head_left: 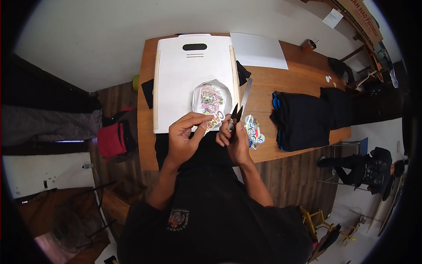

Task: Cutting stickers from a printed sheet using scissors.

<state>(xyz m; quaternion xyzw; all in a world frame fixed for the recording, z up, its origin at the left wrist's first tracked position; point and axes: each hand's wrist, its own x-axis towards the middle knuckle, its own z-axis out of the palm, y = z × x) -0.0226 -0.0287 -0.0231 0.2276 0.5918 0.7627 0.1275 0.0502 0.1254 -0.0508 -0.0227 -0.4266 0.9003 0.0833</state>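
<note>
My left hand (184, 136) pinches a colourful paper cut-out with printed letters (216, 119) between thumb and fingers. Close to its right side, my right hand (237, 143) grips a pair of small thread snips (234, 121), their dark blades apart and pointing away from me. Just beyond both hands, a white round container (227, 93) holds pinkish and printed scraps (210, 99). It rests on a white board with a slot handle (176, 83). Right of my right hand, a small pile of colourful cut-outs (253, 132) lies on the wooden table.
A metal ruler (247, 93) lies right of the board on the table (263, 81). Folded dark cloth (303, 121) is stacked farther right. A white sheet (259, 50) and a brown cup (309, 46) are at the back. Black fabric (198, 149) hangs over the near edge.
</note>
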